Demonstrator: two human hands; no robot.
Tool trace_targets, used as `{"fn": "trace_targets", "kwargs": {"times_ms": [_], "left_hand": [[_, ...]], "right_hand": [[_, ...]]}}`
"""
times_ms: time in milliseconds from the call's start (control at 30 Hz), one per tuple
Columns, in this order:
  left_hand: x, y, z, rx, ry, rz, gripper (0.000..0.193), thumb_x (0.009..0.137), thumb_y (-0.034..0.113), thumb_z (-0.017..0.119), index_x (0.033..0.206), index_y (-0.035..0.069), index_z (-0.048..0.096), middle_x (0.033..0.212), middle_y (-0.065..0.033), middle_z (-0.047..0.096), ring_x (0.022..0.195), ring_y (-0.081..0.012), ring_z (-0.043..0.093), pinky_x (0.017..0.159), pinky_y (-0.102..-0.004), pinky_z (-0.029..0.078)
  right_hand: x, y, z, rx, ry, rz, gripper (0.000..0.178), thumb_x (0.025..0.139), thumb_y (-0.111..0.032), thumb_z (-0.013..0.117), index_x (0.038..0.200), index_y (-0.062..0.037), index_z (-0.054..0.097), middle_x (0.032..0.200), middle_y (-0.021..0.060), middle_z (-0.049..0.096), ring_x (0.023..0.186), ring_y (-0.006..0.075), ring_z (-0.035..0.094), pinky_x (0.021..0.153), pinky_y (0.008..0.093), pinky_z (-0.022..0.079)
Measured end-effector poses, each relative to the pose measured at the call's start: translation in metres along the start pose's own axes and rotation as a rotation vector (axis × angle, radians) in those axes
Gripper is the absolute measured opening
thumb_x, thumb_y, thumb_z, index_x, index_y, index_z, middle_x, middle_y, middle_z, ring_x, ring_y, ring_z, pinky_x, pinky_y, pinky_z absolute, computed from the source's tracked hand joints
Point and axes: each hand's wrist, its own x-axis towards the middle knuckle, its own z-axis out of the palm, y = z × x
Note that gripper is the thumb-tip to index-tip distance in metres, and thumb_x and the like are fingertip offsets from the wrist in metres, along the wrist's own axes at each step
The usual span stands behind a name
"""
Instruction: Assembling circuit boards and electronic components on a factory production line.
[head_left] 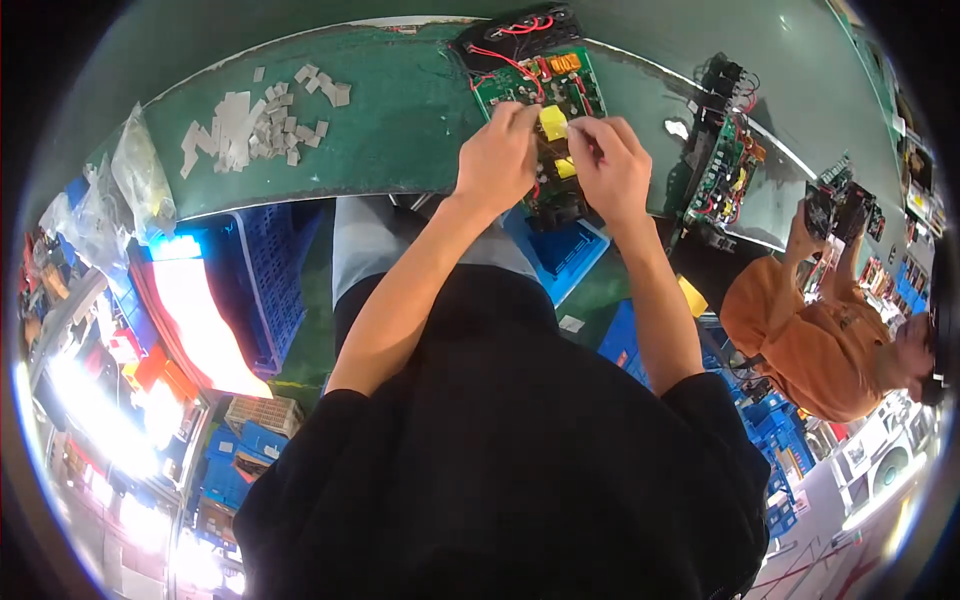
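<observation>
Circuit board (558,92) lay at the near edge of the green bench (400,120), smack between left hand (497,158) and right hand (614,170), neither clearly closer to its yellow block (553,123). Long axis ran away from the body, far end pointing slightly left. Fingers were curled in; honestly couldn't tell if they gripped anything.

Loose pieces (234,130) lie on the bench (390,120) (left of the circuit board (510,88)).

The left hand (497,158) partly hides the circuit board (508,88).
</observation>
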Motion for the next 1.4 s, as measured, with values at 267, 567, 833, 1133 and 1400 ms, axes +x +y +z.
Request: {"fn": "trace_targets", "kwargs": {"times_ms": [267,567,833,1133,1400], "left_hand": [[-0.018,-0.058,0.011,0.709,-0.151,0.260,0.050,0.075,0.011,0.062,0.124,0.003,0.053,0.131,-0.0118,0.047,0.082,-0.0220,0.057,0.067,-0.0327,0.051],[-0.031,-0.074,0.001,0.589,-0.215,0.267,0.058,0.074,0.011,0.063,0.130,0.009,0.050,0.143,-0.0097,0.040,0.094,-0.0210,0.054,0.069,-0.0306,0.051],[-0.031,-0.077,-0.007,0.562,-0.232,0.262,0.056,0.074,0.013,0.063,0.129,0.009,0.052,0.141,-0.0079,0.042,0.092,-0.0191,0.052,0.065,-0.0286,0.048],[-0.030,-0.079,-0.005,0.534,-0.166,0.264,0.053,0.076,0.013,0.062,0.128,0.008,0.053,0.139,-0.0070,0.044,0.090,-0.0181,0.051,0.062,-0.0271,0.047],[-0.027,-0.076,-0.004,0.496,-0.146,0.235,0.044,0.079,0.013,0.059,0.122,0.008,0.057,0.132,-0.0059,0.049,0.088,-0.0177,0.053,0.062,-0.0280,0.047]], "right_hand": [[0.041,0.007,0.078,-0.277,-0.165,0.015,0.013,0.077,-0.022,0.071,0.082,-0.0112,0.075,0.088,0.0062,0.064,0.090,0.0285,0.058,0.082,0.0409,0.045],[0.042,0.008,0.114,-0.648,-0.157,-0.036,0.010,0.073,-0.025,0.071,0.073,-0.0152,0.073,0.086,0.0014,0.059,0.092,0.0270,0.054,0.082,0.0443,0.041],[0.052,-0.001,0.120,-0.738,-0.225,-0.107,0.015,0.070,-0.023,0.067,0.068,-0.0094,0.072,0.082,0.0053,0.060,0.088,0.0285,0.055,0.077,0.0445,0.039],[0.066,-0.001,0.119,-0.775,-0.397,-0.100,0.015,0.071,-0.022,0.066,0.069,-0.0073,0.070,0.084,0.0078,0.062,0.087,0.0303,0.056,0.076,0.0470,0.040],[0.073,-0.002,0.121,-0.867,-0.513,-0.067,0.019,0.072,-0.023,0.065,0.069,-0.0055,0.071,0.086,0.0129,0.063,0.088,0.0330,0.059,0.071,0.0497,0.041]]}}
